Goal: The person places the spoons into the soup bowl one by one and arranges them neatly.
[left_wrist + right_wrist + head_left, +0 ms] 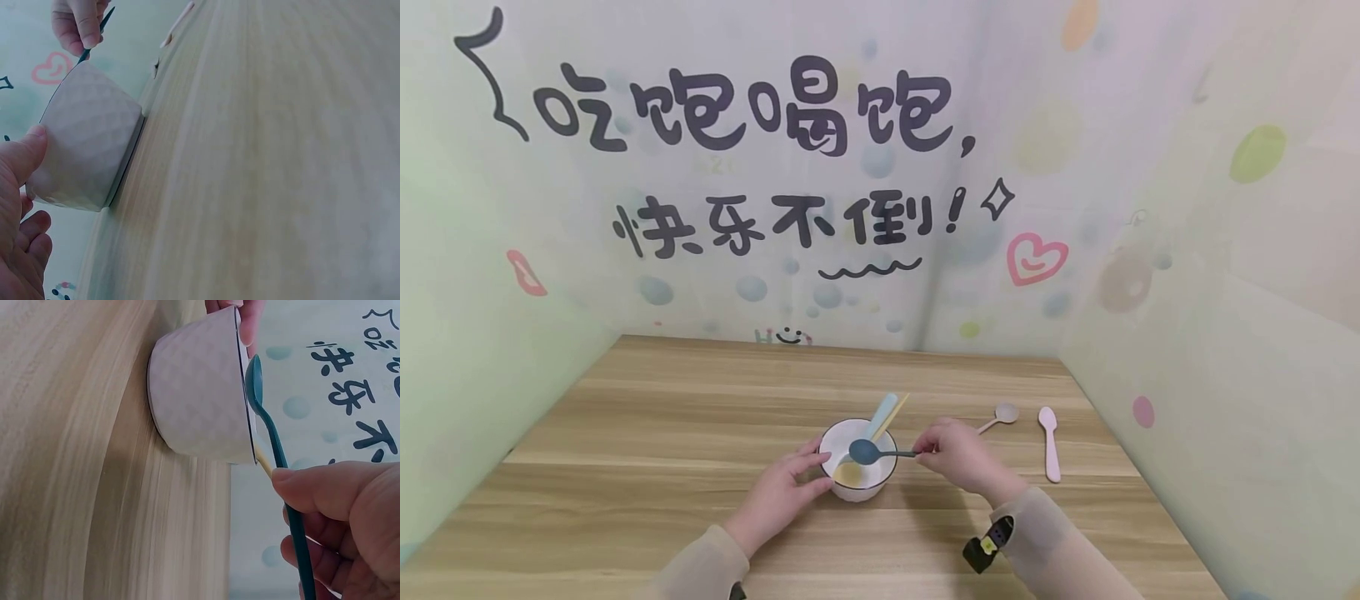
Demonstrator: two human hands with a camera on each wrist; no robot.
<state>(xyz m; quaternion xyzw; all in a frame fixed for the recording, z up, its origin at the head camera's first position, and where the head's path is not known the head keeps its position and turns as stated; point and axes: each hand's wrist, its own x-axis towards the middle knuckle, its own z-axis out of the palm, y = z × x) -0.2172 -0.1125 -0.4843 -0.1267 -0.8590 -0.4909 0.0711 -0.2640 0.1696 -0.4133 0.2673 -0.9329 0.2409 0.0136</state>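
Dark blue spoon [871, 452] hangs level over the white bowl [857, 486], its scoop above the bowl's middle; right hand [958, 456] pinches the handle end between thumb and curled fingers, apparently to keep the scoop steady; left hand [784, 487] rests against the bowl's left wall, thumb at the rim, seemingly bracing it; two pale spoons [882, 418] lean inside the bowl; beige spoon [1000, 416] and pink spoon [1049, 442] lie right of the bowl on the table [647, 433].

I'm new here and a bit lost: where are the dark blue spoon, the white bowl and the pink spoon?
dark blue spoon [864, 451], head view, its scoop.
white bowl [197, 387], right wrist view, outer wall.
pink spoon [1051, 450], head view, mid-handle.
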